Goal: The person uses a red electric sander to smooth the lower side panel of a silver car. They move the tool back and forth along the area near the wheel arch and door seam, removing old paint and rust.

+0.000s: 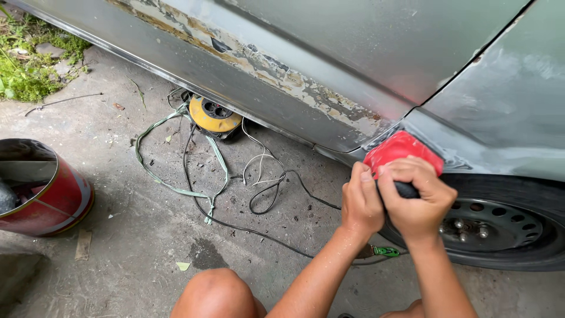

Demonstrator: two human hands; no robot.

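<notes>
Both hands, left hand (360,203) and right hand (415,197), grip closed around a red sander (400,150) (black handle) pressed against the grey car panel (306,70).

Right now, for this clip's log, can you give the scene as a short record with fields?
Setting: bare concrete ground beside a grey car body panel with flaking paint
Left hand: grip closed on the tool
Right hand: grip closed on the tool's black handle
Tool: red-padded power sander, pressed against the panel above the black wheel
Nearby: yellow cable reel, red metal bucket
</notes>
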